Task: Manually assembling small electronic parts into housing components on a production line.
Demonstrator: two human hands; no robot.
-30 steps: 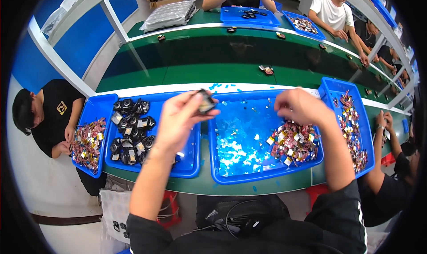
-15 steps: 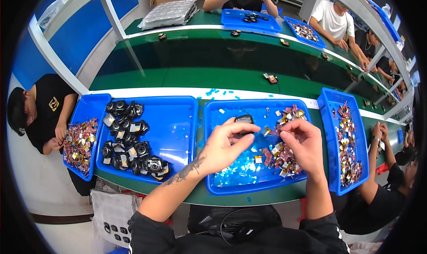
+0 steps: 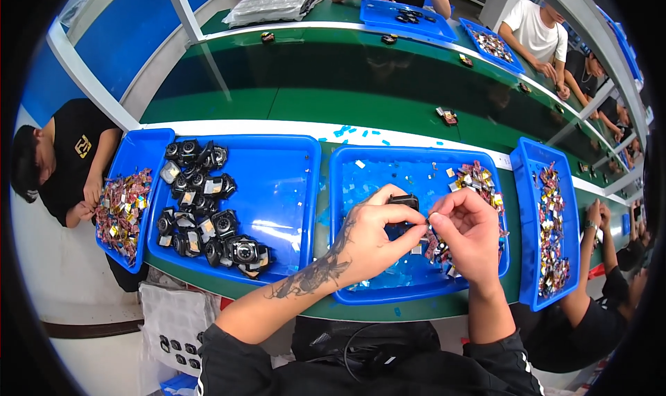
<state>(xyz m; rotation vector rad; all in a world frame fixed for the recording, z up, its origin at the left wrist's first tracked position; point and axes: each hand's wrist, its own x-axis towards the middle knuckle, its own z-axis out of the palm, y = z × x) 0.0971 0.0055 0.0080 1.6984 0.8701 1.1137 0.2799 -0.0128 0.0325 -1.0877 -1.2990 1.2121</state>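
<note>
Fingers curled, my left hand [image 3: 388, 233] grips a small black housing [image 3: 404, 201], like a watch case, over the middle blue tray [image 3: 416, 297]. My right hand [image 3: 470, 233] is pinched shut, its thumb and forefinger meeting my left fingertips beside the housing. Whatever lies in that pinch is too small and covered to make out. Just beyond and below my right hand is a heap of small reddish circuit pieces [image 3: 479, 177] with yellow and white parts. Scraps of blue film [image 3: 364, 188] are strewn over the tray floor.
To the left, a blue tray [image 3: 284, 188] holds several black watch-like housings [image 3: 225, 222]. Narrow trays of circuit pieces stand at the far left [image 3: 166, 138] and right [image 3: 528, 257]. Behind runs a green belt [image 3: 333, 94] with scattered parts. Co-workers sit around, and frame posts [image 3: 90, 77] rise left.
My hands have come together, the right fingertips now touching the left ones. The colourful piece seen between them earlier is now hidden. The whole view has shifted slightly.
</note>
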